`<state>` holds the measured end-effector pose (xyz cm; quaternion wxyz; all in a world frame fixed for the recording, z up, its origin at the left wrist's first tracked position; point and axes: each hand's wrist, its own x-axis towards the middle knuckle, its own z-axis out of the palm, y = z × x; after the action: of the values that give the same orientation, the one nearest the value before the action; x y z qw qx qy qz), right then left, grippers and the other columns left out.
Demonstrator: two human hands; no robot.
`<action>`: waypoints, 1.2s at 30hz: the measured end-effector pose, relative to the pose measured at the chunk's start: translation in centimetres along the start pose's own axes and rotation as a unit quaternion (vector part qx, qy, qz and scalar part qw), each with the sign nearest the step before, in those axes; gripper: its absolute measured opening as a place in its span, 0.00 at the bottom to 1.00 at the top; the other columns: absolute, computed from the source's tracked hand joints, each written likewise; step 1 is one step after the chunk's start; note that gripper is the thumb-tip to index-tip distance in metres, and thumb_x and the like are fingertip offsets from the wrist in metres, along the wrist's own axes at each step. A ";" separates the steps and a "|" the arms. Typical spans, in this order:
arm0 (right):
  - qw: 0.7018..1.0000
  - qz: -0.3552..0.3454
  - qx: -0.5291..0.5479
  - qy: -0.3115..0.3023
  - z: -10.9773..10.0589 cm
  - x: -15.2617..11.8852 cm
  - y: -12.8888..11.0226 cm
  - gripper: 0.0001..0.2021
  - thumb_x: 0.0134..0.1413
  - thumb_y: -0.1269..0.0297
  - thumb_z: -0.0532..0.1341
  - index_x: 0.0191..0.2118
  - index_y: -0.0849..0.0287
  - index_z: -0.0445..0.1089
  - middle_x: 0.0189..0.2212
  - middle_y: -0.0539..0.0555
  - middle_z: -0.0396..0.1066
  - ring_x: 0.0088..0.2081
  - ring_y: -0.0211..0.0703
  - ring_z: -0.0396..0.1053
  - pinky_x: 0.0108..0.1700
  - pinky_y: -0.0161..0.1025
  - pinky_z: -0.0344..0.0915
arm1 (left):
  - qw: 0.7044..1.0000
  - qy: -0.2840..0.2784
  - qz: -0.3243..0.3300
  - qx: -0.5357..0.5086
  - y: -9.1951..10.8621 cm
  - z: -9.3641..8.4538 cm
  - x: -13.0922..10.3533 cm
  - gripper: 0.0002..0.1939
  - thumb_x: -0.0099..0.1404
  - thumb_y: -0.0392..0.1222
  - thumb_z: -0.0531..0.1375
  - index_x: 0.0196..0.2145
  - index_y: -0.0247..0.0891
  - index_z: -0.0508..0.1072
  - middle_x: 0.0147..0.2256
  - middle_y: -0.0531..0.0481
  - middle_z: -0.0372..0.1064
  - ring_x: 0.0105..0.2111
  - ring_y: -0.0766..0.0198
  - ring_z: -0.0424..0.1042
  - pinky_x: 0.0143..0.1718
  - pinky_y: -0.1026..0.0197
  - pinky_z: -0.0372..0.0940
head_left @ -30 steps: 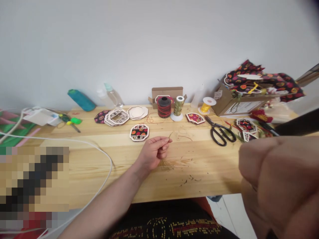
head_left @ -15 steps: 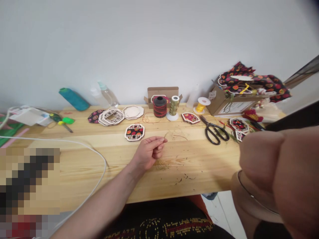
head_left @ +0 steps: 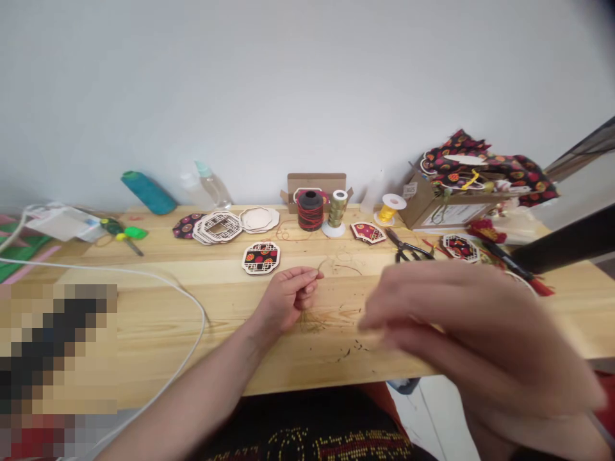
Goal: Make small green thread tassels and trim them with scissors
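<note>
Over the middle of the wooden table, my left hand (head_left: 293, 294) is closed in a pinch on thin olive threads (head_left: 312, 320); strands hang below the fingers and a short end sticks out at the fingertips. My right hand (head_left: 446, 320) is large and close to the camera at the right, blurred by motion; its fingers are smeared, and what they hold, if anything, cannot be made out. Just behind my left hand lies an octagonal patterned piece (head_left: 261, 258). Black scissors (head_left: 408, 248) lie behind my right hand, partly covered by it.
Along the wall stand a teal thread cone (head_left: 148, 192), a clear spray bottle (head_left: 214, 186), a red-black spool (head_left: 310, 210), an olive spool (head_left: 338, 211) and a yellow spool (head_left: 391, 208). A cardboard box (head_left: 446, 208) holds patterned fabric. A white cable (head_left: 196, 307) crosses the left side.
My right hand has moved left from the right edge toward the table's middle, now covering part of the scissors. My left hand stays nearly where it was, still pinching the threads.
</note>
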<state>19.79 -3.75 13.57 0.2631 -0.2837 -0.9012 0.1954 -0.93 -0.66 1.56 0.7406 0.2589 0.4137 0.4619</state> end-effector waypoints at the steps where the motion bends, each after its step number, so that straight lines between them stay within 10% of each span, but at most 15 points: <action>1: 0.999 0.036 0.001 0.005 0.1 0.6 0.5 0.07 0.58 0.68 0.56 0.35 0.55 0.72 0.31 0.49 0.74 0.32 0.35 0.70 0.34 0.32 0.64 | 1.000 0.000 0.000 0.004 0.0 0.0 0.1 0.09 0.49 0.38 0.66 0.26 0.28 0.74 0.14 0.58 0.54 0.15 0.79 0.45 0.15 0.72 0.39; 4: 0.991 0.123 0.013 0.048 1.8 1.9 3.6 0.07 0.56 0.70 0.57 0.38 0.58 0.73 0.33 0.51 0.75 0.35 0.36 0.70 0.39 0.35 0.65 | 1.000 0.003 -0.004 0.022 -0.1 0.0 0.0 0.09 0.50 0.39 0.66 0.26 0.29 0.74 0.14 0.58 0.54 0.14 0.79 0.46 0.15 0.71 0.39; 10: 0.987 0.072 0.142 0.019 6.7 2.9 8.5 0.17 0.53 0.68 0.61 0.50 0.59 0.68 0.47 0.56 0.71 0.50 0.41 0.64 0.53 0.43 0.59 | 0.998 0.001 -0.002 0.058 -0.2 0.3 -0.2 0.08 0.51 0.41 0.66 0.25 0.31 0.75 0.14 0.60 0.49 0.15 0.78 0.45 0.15 0.71 0.38; 20: 0.965 0.152 0.207 0.053 8.4 2.8 9.7 0.03 0.50 0.69 0.63 0.28 0.62 0.72 0.25 0.50 0.69 0.32 0.36 0.65 0.38 0.36 0.61 | 0.994 0.007 0.014 0.112 -0.4 0.2 -0.2 0.09 0.51 0.42 0.65 0.25 0.31 0.77 0.16 0.58 0.52 0.16 0.78 0.48 0.15 0.71 0.39; 36: 0.988 0.092 0.099 0.067 8.9 2.5 9.2 0.06 0.53 0.74 0.59 0.26 0.61 0.70 0.25 0.51 0.66 0.34 0.39 0.62 0.38 0.36 0.60 | 0.993 0.023 -0.020 0.115 -0.4 0.6 -0.2 0.13 0.48 0.44 0.68 0.30 0.32 0.79 0.15 0.61 0.45 0.15 0.78 0.43 0.15 0.71 0.37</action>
<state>16.61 3.02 2.87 0.3306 -0.3507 -0.8274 0.2882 -0.25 -1.03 1.66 0.7055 0.3232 0.4858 0.4024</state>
